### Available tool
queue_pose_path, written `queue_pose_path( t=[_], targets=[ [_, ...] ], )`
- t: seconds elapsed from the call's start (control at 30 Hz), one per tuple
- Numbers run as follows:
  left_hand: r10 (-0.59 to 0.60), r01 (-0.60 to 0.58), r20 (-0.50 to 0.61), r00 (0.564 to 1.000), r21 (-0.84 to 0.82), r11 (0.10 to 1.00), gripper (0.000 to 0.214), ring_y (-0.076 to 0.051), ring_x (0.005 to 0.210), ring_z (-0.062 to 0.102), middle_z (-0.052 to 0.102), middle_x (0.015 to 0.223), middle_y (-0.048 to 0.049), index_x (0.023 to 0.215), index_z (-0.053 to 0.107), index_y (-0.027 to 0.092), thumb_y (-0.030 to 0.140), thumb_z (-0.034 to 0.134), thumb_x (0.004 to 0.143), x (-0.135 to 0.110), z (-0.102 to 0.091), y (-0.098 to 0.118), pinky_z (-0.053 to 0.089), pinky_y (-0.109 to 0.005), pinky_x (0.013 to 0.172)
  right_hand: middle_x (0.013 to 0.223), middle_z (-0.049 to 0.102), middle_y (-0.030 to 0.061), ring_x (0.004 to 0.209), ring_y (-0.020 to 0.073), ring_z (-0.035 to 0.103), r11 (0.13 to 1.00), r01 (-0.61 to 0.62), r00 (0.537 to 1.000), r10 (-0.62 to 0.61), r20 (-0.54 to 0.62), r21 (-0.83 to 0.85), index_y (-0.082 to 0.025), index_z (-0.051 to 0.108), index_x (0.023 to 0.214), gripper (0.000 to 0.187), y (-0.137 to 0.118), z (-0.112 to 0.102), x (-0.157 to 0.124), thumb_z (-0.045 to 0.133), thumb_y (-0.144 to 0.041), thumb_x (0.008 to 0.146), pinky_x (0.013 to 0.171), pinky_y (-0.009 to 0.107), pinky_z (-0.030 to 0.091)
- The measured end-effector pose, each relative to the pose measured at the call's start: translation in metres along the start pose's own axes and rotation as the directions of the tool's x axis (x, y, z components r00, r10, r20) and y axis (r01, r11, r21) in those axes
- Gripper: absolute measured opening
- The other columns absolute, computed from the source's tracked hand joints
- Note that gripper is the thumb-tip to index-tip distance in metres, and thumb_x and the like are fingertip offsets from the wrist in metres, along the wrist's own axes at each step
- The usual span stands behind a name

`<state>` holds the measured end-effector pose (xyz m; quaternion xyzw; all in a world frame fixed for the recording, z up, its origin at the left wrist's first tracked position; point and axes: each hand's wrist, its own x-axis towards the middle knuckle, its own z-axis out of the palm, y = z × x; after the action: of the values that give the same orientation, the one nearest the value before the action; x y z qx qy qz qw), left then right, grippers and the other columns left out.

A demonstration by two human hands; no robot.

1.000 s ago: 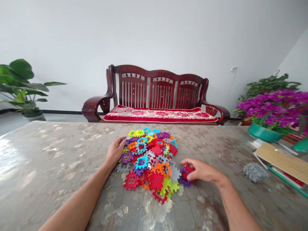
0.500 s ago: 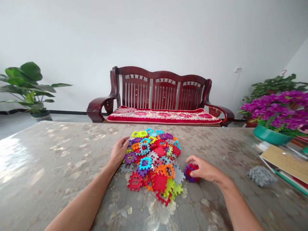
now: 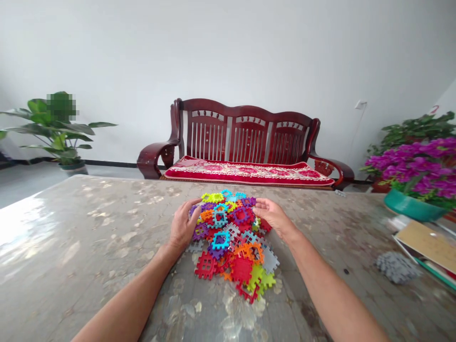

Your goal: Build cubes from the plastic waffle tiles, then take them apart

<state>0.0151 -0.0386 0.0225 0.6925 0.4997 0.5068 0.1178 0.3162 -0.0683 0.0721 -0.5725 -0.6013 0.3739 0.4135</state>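
Observation:
A heap of colourful interlocking plastic tiles [image 3: 235,242] lies on the marbled table [image 3: 89,237]. My left hand [image 3: 183,224] rests against the heap's left edge, fingers loosely curved and apart, touching purple and orange tiles. On the far right side of the heap is my right hand [image 3: 272,216], fingers stretched toward a purple tile [image 3: 242,214] and touching it. Neither hand lifts a tile off the heap.
A small stack of grey tiles [image 3: 397,267] lies at the right, next to a cardboard sheet [image 3: 429,243] and a teal pot of purple flowers [image 3: 413,206]. Behind the table stand a dark wooden bench [image 3: 245,142] and a leafy plant [image 3: 59,126].
My right hand has left the near right side of the heap, where it held a red and purple clump, and moved up to the far right side. My left hand has hardly moved.

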Motion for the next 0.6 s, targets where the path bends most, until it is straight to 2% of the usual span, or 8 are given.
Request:
queue_pose_path(
  t=[0.07, 0.13, 0.2, 0.27, 0.3, 0.37, 0.47, 0.6],
  targets=[
    [0.112, -0.109, 0.067, 0.991, -0.041, 0.993, 0.035, -0.023, 0.116, 0.058, 0.067, 0.119, -0.008, 0.113, 0.066, 0.021, 0.042, 0.048, 0.091, -0.001, -0.002, 0.021, 0.042, -0.038, 0.105, 0.118, 0.062, 0.0083, 0.103, 0.0222, 0.061, 1.0, -0.008, 1.0, 0.008, -0.028, -0.02, -0.019, 0.059, 0.119, 0.035, 0.005, -0.009, -0.009, 0.058, -0.041, 0.091, 0.086, 0.039, 0.052],
    [0.226, -0.205, 0.212, 0.951, -0.114, 0.972, 0.032, -0.022, 0.115, 0.059, 0.068, 0.118, -0.0068, 0.108, 0.068, 0.023, 0.043, 0.05, 0.091, -0.006, -0.001, 0.045, 0.043, -0.037, 0.103, 0.107, 0.068, 0.0075, 0.099, 0.0234, 0.062, 0.995, -0.042, 0.997, 0.037, -0.062, -0.091, -0.02, 0.064, 0.109, 0.036, 0.015, -0.021, -0.024, 0.058, -0.047, 0.087, 0.082, 0.035, 0.052],
    [0.352, -0.318, 0.374, 0.858, -0.152, 0.936, 0.037, -0.023, 0.121, 0.056, 0.067, 0.123, -0.0052, 0.114, 0.067, 0.028, 0.049, 0.054, 0.088, -0.015, 0.003, 0.069, 0.04, -0.04, 0.107, 0.096, 0.07, 0.0064, 0.092, 0.0239, 0.063, 0.972, -0.096, 0.994, 0.081, -0.078, -0.214, -0.02, 0.067, 0.098, 0.037, 0.027, -0.031, -0.041, 0.057, -0.052, 0.082, 0.076, 0.034, 0.052],
    [0.429, -0.427, 0.52, 0.739, -0.132, 0.895, 0.061, -0.028, 0.131, 0.047, 0.06, 0.135, -0.0059, 0.13, 0.058, 0.031, 0.063, 0.06, 0.078, -0.027, 0.009, 0.085, 0.033, -0.046, 0.113, 0.089, 0.07, 0.0058, 0.087, 0.0237, 0.064, 0.942, -0.109, 0.994, 0.106, -0.028, -0.317, -0.02, 0.068, 0.093, 0.04, 0.038, -0.035, -0.056, 0.054, -0.055, 0.082, 0.075, 0.034, 0.05],
    [0.434, -0.462, 0.568, 0.7, -0.104, 0.881, 0.077, -0.031, 0.135, 0.042, 0.054, 0.142, -0.0077, 0.137, 0.053, 0.031, 0.071, 0.062, 0.071, -0.034, 0.012, 0.09, 0.028, -0.05, 0.115, 0.088, 0.069, 0.0059, 0.087, 0.0238, 0.063, 0.926, -0.104, 0.994, 0.11, -0.004, -0.364, -0.02, 0.069, 0.091, 0.041, 0.042, -0.033, -0.062, 0.052, -0.057, 0.083, 0.076, 0.034, 0.05],
    [0.399, -0.495, 0.645, 0.652, -0.037, 0.868, 0.099, -0.038, 0.142, 0.029, 0.038, 0.154, -0.0114, 0.145, 0.042, 0.03, 0.08, 0.061, 0.061, -0.049, 0.017, 0.094, 0.019, -0.058, 0.116, 0.09, 0.068, 0.0069, 0.09, 0.0244, 0.062, 0.887, -0.082, 0.995, 0.101, 0.017, -0.454, -0.02, 0.069, 0.09, 0.044, 0.047, -0.024, -0.072, 0.051, -0.058, 0.083, 0.081, 0.035, 0.048],
    [0.306, -0.49, 0.713, 0.63, 0.06, 0.87, 0.113, -0.043, 0.144, 0.019, 0.022, 0.16, -0.0164, 0.149, 0.035, 0.028, 0.084, 0.061, 0.054, -0.066, 0.023, 0.088, 0.017, -0.065, 0.113, 0.1, 0.064, 0.0091, 0.099, 0.0251, 0.06, 0.815, -0.064, 0.997, 0.077, -0.001, -0.576, -0.02, 0.066, 0.094, 0.041, 0.046, -0.005, -0.081, 0.052, -0.057, 0.083, 0.087, 0.035, 0.044],
    [0.259, -0.485, 0.701, 0.665, 0.141, 0.863, 0.113, -0.042, 0.145, 0.018, 0.02, 0.16, -0.0161, 0.149, 0.035, 0.03, 0.078, 0.068, 0.052, -0.077, 0.03, 0.08, 0.014, -0.066, 0.113, 0.106, 0.061, 0.0113, 0.105, 0.0272, 0.057, 0.743, -0.097, 0.995, 0.073, -0.064, -0.662, -0.021, 0.06, 0.09, 0.035, 0.036, 0.016, -0.087, 0.051, -0.054, 0.084, 0.088, 0.035, 0.043]
  ],
)
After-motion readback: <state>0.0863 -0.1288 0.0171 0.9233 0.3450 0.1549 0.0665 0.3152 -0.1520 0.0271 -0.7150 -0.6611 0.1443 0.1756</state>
